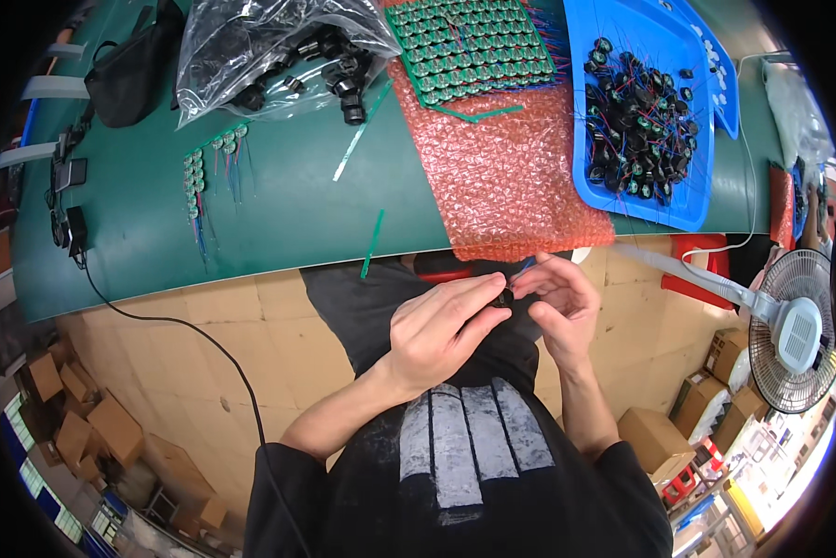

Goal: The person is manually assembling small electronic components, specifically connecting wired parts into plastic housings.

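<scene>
My left hand (446,330) pinches a small black round housing (503,298) between thumb and fingers, over my lap just off the table edge. Beside it, my right hand (565,302) has its fingers curved with the thumb apart, the fingertips close to the housing. A bit of blue wire (528,264) shows by the right fingers; whether they touch it I cannot tell. On the table ahead lies red bubble wrap (501,177), with a panel of green round circuit boards (474,51) on it. A blue tray (581,139) at the right holds many black housings with wires.
A clear plastic bag (241,56) of black parts and a black pouch (134,79) lie at the back left of the green table (315,200). Loose wired boards (194,181) and green strips (373,244) are nearer. A fan (795,335) stands right; a black cable (204,335) hangs left.
</scene>
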{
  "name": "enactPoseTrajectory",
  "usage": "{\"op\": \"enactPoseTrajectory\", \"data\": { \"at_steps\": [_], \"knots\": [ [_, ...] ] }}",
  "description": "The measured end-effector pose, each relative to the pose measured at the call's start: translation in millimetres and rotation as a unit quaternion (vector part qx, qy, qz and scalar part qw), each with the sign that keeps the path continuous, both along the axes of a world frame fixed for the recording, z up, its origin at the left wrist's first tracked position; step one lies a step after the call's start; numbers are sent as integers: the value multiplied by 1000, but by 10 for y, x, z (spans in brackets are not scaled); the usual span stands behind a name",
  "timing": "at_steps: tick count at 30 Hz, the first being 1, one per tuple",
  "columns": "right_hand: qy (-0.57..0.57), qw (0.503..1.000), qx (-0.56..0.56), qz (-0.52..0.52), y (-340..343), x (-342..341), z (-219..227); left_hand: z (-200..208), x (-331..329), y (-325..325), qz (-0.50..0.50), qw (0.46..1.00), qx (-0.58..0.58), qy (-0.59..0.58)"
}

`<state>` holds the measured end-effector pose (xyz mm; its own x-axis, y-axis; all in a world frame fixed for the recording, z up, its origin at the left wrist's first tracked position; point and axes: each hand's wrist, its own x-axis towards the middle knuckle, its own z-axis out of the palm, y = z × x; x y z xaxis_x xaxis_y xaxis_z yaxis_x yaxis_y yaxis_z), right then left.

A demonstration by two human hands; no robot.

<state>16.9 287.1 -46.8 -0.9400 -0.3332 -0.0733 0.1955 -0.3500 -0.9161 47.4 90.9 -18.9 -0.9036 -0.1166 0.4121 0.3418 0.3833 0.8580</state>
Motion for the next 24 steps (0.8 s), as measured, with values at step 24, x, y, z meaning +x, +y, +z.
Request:
{"op": "enactPoseTrajectory", "data": {
  "at_steps": [24],
  "knots": [
    [399,752,473,-228,445,-1562,1134,257,-844,-1488,91,962,-234,-111]
  ]
}}
